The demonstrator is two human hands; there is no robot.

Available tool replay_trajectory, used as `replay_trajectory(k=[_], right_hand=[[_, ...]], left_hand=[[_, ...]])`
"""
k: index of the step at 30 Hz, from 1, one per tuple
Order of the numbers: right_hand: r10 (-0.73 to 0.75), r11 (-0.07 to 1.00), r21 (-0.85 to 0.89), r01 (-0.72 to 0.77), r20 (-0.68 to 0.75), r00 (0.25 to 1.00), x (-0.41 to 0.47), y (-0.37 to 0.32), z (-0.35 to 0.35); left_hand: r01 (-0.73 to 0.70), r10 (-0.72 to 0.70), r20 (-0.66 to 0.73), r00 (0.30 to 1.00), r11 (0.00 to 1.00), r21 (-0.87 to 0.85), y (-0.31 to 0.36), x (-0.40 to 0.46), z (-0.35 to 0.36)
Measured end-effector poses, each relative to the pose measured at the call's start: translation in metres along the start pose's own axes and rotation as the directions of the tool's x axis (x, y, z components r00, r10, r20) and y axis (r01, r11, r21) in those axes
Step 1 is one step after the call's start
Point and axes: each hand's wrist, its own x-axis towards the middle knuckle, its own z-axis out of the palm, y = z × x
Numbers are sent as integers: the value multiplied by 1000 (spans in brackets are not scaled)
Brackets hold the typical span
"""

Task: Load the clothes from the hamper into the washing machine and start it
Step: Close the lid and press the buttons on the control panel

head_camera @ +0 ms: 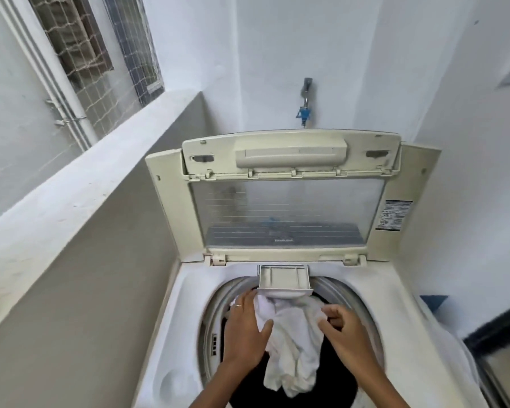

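White garment (292,343) between both hands' fingers (331,312), seemingly pinched

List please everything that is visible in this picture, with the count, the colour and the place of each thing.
washer: one, cream, centre, top-loading
lid: one, cream frame with clear pane, raised upright at the back of the washer
drawer: one, cream, pulled out at the back rim of the drum
white cloth: one, in the drum mouth, between the two hands
dark clothes: count unclear, black, in the drum under the white cloth
tap: one, metal with blue fitting, on the wall behind the washer
ledge: one, white, left of the washer
window: one, netted, upper left
left hand: one, ring on a finger, thumb on the white cloth
right hand: one, fingers curled round the white cloth's edge
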Motion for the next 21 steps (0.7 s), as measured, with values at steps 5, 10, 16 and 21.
replay_trajectory(k=[5,10,16,21], right_hand=[[-255,901,-366,234,-10,967,57,7,20],[-364,721,-631,288,10,931,88,16,36],[-447,623,-688,372,76,891,109,32,34],[-505,611,-682,403,56,861,114,33,34]], left_hand=[[-66,71,-27,997,987,147,-13,37,13],[-191,211,-24,977,924,332,-26,64,22],[-181,227,-95,969,919,350,-41,82,29],[-206,268,-116,956,900,384,-43,87,30]])
